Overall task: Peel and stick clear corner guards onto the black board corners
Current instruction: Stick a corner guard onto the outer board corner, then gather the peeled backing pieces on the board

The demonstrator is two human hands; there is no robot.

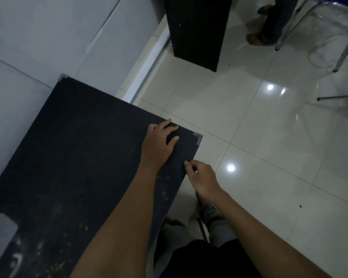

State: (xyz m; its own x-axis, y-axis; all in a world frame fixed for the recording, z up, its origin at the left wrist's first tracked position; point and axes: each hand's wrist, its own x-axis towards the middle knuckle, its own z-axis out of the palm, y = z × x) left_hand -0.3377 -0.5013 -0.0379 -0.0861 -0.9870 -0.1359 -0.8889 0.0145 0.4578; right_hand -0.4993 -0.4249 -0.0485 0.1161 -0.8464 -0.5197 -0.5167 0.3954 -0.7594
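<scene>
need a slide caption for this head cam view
Left hand flat on the black board near a fitted clear corner guard; right hand pinches at the board's edge.

An office-like room: glossy white floor tiles [259, 121], metal-legged chair [313, 31], black cabinet [197, 31].

I can read no words, labels, brands or numbers anywhere here. The black board [72, 157] under my hands carries only pale scuffs and specks, and the floor tiles [269, 157] show nothing but light glare.
</scene>
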